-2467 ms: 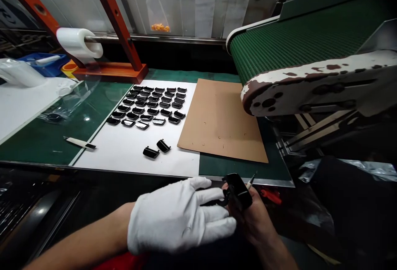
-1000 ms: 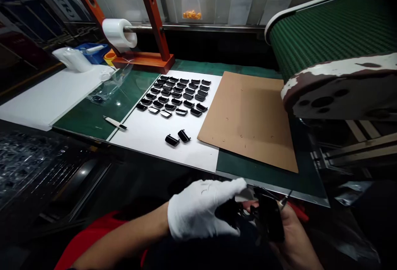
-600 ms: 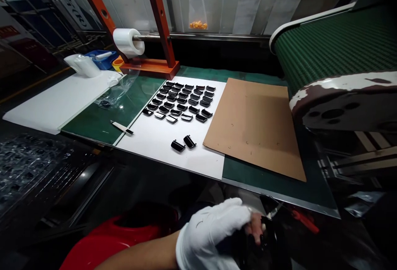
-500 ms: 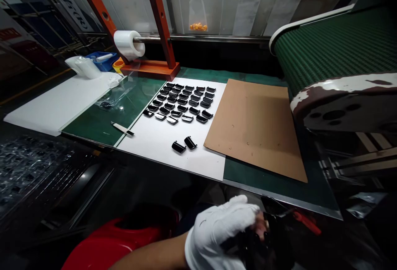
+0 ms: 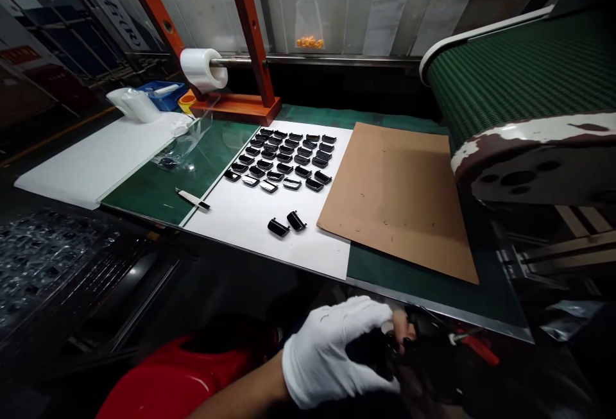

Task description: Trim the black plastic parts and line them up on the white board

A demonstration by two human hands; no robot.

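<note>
My left hand (image 5: 337,348), in a white glove, is curled below the table's front edge and closed around a glossy black plastic part (image 5: 423,355). My bare right hand (image 5: 409,342) is mostly hidden in the dark beside it; a fingertip presses on the same part, and a thin pointed tool (image 5: 464,337) sticks out to its right. On the white sheet (image 5: 231,213) lie several black parts in rows (image 5: 283,159), with two loose black parts (image 5: 287,224) nearer to me.
A brown cardboard sheet (image 5: 399,194) lies right of the white sheet on the green mat (image 5: 158,188). A green conveyor belt (image 5: 520,79) juts in from the right. An orange stand with a film roll (image 5: 202,69) stands at the back. A small blade (image 5: 192,198) lies on the mat.
The view has swung left and up, so both hands sank to the bottom edge. The gloved left hand went from flat and open to curled around the black part.
</note>
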